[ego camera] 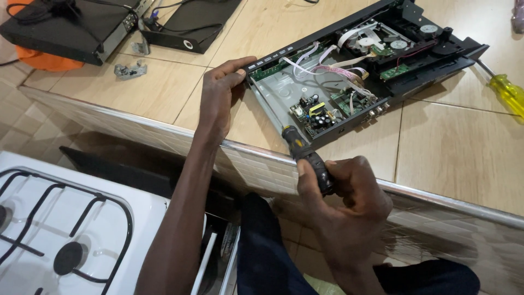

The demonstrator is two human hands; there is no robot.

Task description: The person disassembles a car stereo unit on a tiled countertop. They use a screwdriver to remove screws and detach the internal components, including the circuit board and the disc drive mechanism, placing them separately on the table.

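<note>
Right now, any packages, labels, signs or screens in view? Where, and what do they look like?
No packages, signs or lit screens.
Round white labels: two small discs on the black disc drive at the far end of the opened black player.
Front panel strip: narrow, black, by the left hand; display not discernible.

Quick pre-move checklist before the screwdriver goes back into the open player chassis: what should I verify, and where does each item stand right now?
1. Chassis steadied: left hand grips the front corner of the open player chassis. Ok.
2. Tool grip: right hand closed around the black screwdriver. Ok.
3. Tip seated on a screw: the tip is at the chassis's near edge, its contact hidden. Cannot tell.
4. Ribbon cables clear of the tool: they lie further in. Ok.
5. Chassis fully supported: its near corner sits right at the counter's metal edge. Not ok.
6. Power disconnected: no mains lead seen. Cannot tell.
</note>
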